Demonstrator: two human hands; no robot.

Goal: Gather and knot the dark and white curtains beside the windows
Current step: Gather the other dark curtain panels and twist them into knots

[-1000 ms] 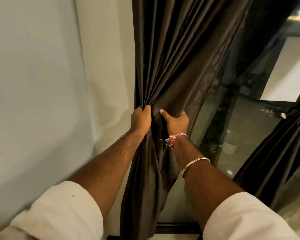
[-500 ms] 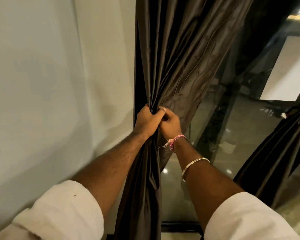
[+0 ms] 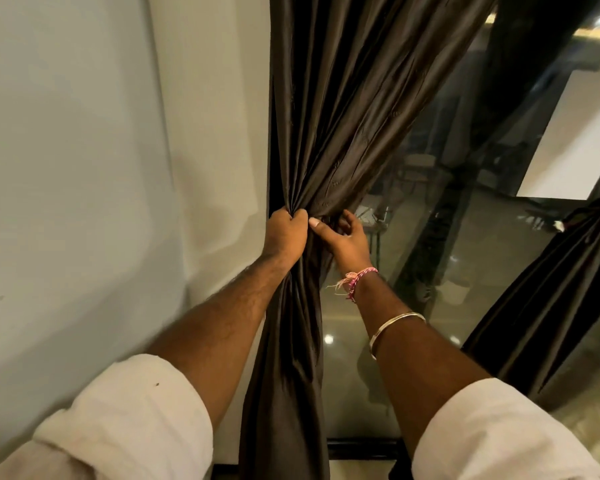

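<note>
Nothing readable here, honestly. No labels, brand names, numbers or signs on anything in view, and whatever reflects in the glass is too dim and blurry to make out any lettering.
</note>
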